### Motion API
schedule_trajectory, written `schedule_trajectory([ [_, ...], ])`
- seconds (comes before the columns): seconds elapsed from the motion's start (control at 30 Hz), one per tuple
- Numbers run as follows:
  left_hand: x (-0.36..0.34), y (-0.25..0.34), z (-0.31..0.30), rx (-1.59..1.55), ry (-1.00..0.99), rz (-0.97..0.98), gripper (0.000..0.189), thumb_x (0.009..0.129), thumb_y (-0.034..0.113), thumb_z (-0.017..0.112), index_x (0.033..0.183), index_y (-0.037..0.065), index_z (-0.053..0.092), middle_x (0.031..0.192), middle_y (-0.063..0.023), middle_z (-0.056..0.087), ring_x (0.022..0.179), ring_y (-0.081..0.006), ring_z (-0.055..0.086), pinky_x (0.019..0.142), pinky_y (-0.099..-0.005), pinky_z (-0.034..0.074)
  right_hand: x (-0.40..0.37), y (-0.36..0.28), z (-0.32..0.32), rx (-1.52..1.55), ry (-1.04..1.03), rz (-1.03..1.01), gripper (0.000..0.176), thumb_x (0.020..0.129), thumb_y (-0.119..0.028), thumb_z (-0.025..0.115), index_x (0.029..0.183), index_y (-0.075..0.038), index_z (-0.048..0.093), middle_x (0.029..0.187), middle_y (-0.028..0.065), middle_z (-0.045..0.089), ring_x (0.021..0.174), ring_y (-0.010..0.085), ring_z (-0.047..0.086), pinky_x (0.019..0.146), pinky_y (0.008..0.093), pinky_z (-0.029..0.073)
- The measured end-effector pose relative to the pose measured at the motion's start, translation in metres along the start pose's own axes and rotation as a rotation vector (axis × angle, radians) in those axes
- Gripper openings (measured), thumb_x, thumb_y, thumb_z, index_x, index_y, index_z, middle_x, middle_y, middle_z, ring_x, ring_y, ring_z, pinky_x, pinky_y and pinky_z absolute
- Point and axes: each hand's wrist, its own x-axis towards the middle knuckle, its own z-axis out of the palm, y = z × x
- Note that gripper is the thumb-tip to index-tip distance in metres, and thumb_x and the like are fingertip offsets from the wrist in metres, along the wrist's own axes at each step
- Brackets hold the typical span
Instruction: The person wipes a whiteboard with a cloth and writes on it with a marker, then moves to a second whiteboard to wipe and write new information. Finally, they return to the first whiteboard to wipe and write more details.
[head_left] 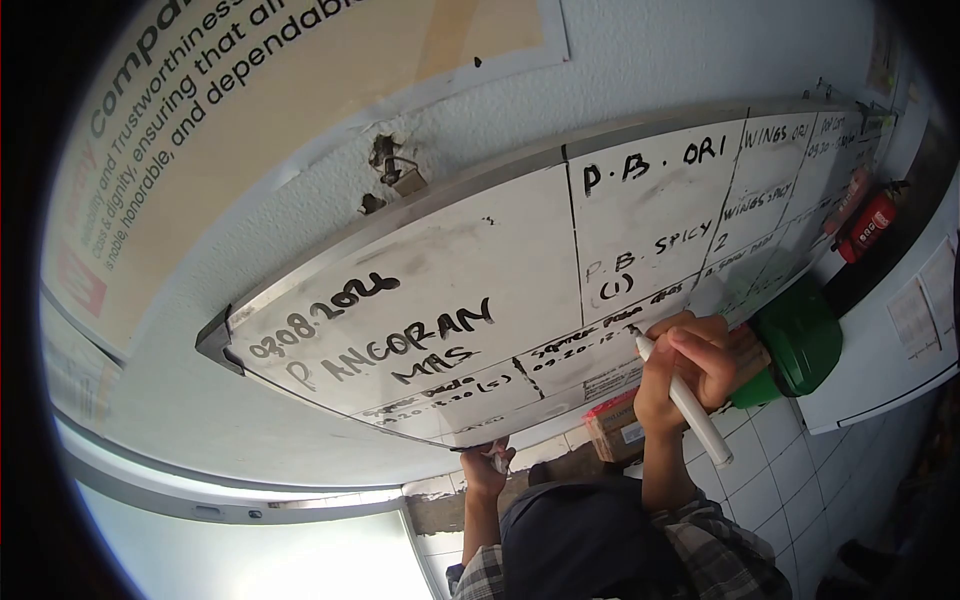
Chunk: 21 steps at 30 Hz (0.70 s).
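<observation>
My right hand pinches a white marker, its tip close to the handwriting on the whiteboard. The marker's back end points down and right, away from the board. Down by the board's lower edge is my left hand, its fingers closed on something small and pale that I cannot make out. Black writing in ruled boxes covers much of the board, with a date and large letters at the left and smaller lines near my right hand.
A printed poster hangs on the wall above the board. Beyond my right hand are a green bin, a red fire extinguisher and a white surface with papers. A cardboard box stands on the tiled floor below the board.
</observation>
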Motion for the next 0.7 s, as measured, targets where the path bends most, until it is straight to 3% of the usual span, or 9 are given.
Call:
schedule_trajectory([
  [0.1, -0.003, 0.001, 0.004, -0.005, 0.026, 0.006, 0.009, 0.076, 0.017, 0.047, 0.07, 0.014, 0.042, 0.065, -0.0019, 0.04, 0.061, -0.0154, 0.04, 0.051, -0.0263, 0.035, -0.002, 0.0, -0.002, 0.0, -0.022, 0.035, 0.039, 0.069, 0.017, 0.052, 0.102, -0.004, 0.048, 0.084, 0.0112, 0.051, 0.056, 0.0134, 0.049, 0.048, 0.0231, 0.04],
  [0.2, -0.002, 0.0, 0.0, -0.067, -0.011, 0.003, 0.008, 0.077, 0.018, 0.046, 0.072, 0.013, 0.043, 0.066, -0.0017, 0.041, 0.061, -0.0152, 0.041, 0.051, -0.0264, 0.035, 0.001, -0.002, -0.003, -0.021, -0.027, 0.031, 0.037, 0.069, 0.018, 0.051, 0.099, -0.003, 0.049, 0.083, 0.0109, 0.051, 0.056, 0.0137, 0.049, 0.048, 0.0236, 0.04],
  [0.27, 0.0, -0.001, -0.003, -0.087, -0.016, 0.003, 0.007, 0.077, 0.018, 0.046, 0.073, 0.013, 0.044, 0.066, -0.0016, 0.041, 0.061, -0.0149, 0.041, 0.051, -0.0263, 0.035, 0.006, -0.002, -0.001, -0.001, 0.024, 0.029, 0.027, 0.079, 0.011, 0.049, 0.101, -0.004, 0.044, 0.082, 0.0113, 0.048, 0.052, 0.0137, 0.049, 0.044, 0.0238, 0.042],
  [0.37, 0.0, -0.001, -0.006, -0.096, -0.039, 0.003, 0.007, 0.078, 0.018, 0.045, 0.078, 0.012, 0.046, 0.067, -0.0015, 0.042, 0.062, -0.0144, 0.042, 0.051, -0.026, 0.036, 0.005, 0.0, -0.007, -0.089, -0.068, 0.024, 0.029, 0.078, 0.014, 0.049, 0.101, -0.004, 0.044, 0.082, 0.0112, 0.048, 0.053, 0.0138, 0.05, 0.045, 0.0239, 0.042],
  [0.7, 0.0, -0.001, -0.006, -0.112, -0.044, -0.015, 0.01, 0.081, 0.019, 0.044, 0.086, 0.012, 0.048, 0.069, -0.0002, 0.043, 0.064, -0.0137, 0.043, 0.051, -0.026, 0.037, 0.012, 0.0, -0.009, -0.07, -0.039, -0.021, 0.03, 0.079, 0.014, 0.049, 0.102, -0.004, 0.044, 0.082, 0.0111, 0.048, 0.054, 0.0134, 0.05, 0.046, 0.0243, 0.043],
])
